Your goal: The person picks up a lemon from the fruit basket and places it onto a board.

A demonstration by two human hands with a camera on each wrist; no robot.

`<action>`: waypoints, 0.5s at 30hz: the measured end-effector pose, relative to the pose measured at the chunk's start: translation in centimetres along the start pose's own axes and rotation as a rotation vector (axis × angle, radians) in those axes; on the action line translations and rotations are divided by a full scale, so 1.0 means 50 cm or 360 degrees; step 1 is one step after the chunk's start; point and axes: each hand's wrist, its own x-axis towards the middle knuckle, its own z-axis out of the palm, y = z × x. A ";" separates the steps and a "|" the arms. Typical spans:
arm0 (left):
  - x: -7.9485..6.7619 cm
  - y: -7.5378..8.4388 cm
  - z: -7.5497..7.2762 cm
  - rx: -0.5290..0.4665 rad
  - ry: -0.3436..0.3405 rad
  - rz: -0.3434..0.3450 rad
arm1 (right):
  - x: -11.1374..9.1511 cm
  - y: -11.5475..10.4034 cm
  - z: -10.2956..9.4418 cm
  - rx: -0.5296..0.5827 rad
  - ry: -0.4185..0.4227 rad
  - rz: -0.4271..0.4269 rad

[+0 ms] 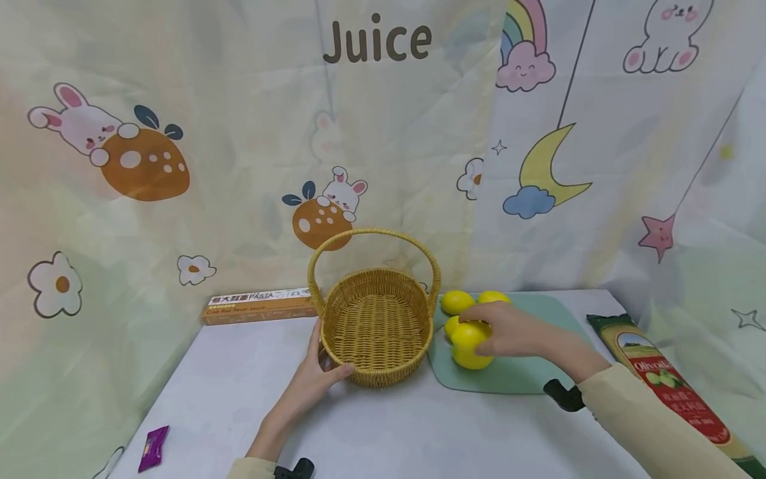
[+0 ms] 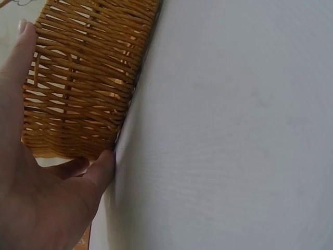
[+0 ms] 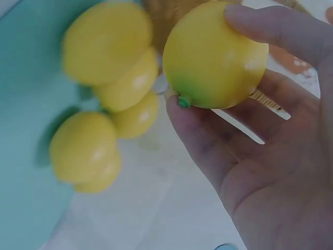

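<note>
A yellow wicker basket (image 1: pixel 383 378) with a tall arched handle stands on the white table, its inside bare. My left hand (image 1: pixel 312 376) grips its lower left side, thumb on the front wall; the left wrist view shows fingers against the woven basket (image 2: pixel 88 78). With thumb and fingers, my right hand (image 1: pixel 517 330) holds a yellow lemon (image 3: pixel 213 57) with a green tip, raised over the green board (image 1: pixel 520 379). Several other lemons (image 1: pixel 457 303) lie on that board, right of the basket; my right hand partly covers them in the head view.
Behind the basket, to its left, lies a long pasta box (image 1: pixel 260 309). A green and red Olivoila packet (image 1: pixel 676 386) runs along the right table edge. Near the front left is a small purple wrapped sweet (image 1: pixel 153 449). A printed cloth (image 1: pixel 239 166) hangs behind the table.
</note>
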 end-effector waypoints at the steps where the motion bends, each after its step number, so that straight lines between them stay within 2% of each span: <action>1: 0.000 0.000 0.000 -0.0002 -0.0001 -0.0005 | -0.004 0.007 -0.001 -0.0003 0.0000 0.0017; 15: 0.003 -0.001 -0.003 -0.0005 -0.0033 0.0016 | -0.062 0.091 -0.002 -0.0039 0.0068 0.0202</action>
